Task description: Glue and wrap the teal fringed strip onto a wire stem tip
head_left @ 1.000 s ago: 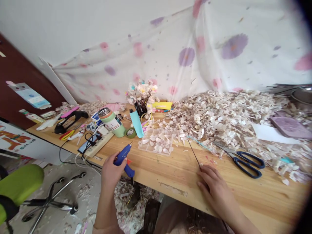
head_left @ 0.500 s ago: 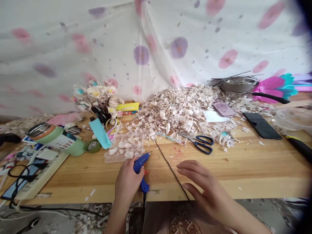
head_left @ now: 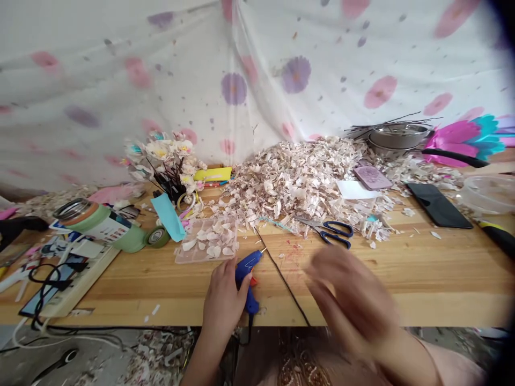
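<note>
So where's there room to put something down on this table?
Bare tabletop shows right of the right hand, in front of the black phone. Another patch lies between the power strip and left hand, in front of the petal box, with a few white scraps. It's crowded at the back by the petal heap and left, around the green thermos.

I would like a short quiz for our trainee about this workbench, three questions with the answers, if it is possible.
1. Which hand holds the blue glue gun?
2. True or false: in the picture, the scissors lie to the left of the petal box.
3. Which is nearest the gun's tip? a) phone b) yellow card c) dark stem

Key:
1. The left hand.
2. False; the scissors lie to the right of the petal box.
3. c
</note>
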The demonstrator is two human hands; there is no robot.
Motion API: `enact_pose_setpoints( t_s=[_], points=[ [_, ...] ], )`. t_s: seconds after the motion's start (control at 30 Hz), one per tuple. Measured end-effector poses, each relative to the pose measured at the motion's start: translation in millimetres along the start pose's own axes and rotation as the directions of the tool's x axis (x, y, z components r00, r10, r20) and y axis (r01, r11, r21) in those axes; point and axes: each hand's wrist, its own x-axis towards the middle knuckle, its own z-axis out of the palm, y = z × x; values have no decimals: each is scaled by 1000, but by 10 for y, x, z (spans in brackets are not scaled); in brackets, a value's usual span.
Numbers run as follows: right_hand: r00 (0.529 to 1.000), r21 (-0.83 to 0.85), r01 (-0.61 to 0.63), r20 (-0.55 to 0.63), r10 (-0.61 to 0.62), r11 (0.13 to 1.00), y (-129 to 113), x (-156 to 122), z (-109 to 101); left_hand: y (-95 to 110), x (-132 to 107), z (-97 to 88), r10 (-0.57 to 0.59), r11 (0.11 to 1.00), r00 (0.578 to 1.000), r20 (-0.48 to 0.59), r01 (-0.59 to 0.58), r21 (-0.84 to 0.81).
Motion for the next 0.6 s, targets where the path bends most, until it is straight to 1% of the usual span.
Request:
enact_pose_setpoints(
  t_s=[0.03, 0.07, 0.1, 0.13, 0.17, 0.23, 0.3, 0.37, 0.43, 0.53, 0.6],
  points=[
    [999, -49, -33, 24, 35, 998, 93, 139, 120, -34, -18, 15, 21, 1000, 999, -38, -22, -10],
    [993, -119, -92, 66, 100, 989, 208, 278, 250, -66, -33, 38, 35, 999, 996, -84, -37, -19],
    [976, -200, -161, 112, 186, 966, 338, 408, 381, -95, -41, 69, 47, 998, 991, -126, -51, -27],
    [950, -278, -224, 151, 273, 934, 473, 523, 505, -119, -43, 105, 57, 997, 986, -159, -64, -35],
    [913, -347, -285, 184, 363, 893, 603, 616, 618, -135, -40, 144, 70, 996, 981, -182, -79, -43],
    [899, -371, -313, 182, 399, 874, 814, 721, 794, -141, -35, 209, 96, 993, 975, -201, -107, -45],
    [890, -353, -346, 171, 423, 869, 933, 728, 899, -121, -55, 244, 113, 991, 972, -206, -124, -41],
    [879, -301, -394, 151, 452, 868, 966, 694, 924, -95, -106, 251, 126, 989, 970, -210, -140, -54],
    [868, -220, -451, 114, 482, 865, 944, 678, 863, -76, -171, 237, 133, 983, 966, -221, -157, -95],
    [846, -44, -530, 47, 531, 847, 837, 689, 640, -36, -252, 180, 129, 961, 965, -229, -179, -213],
    [828, 101, -560, 37, 559, 823, 703, 652, 459, 36, -277, 123, 110, 923, 972, -207, -177, -343]
  ],
)
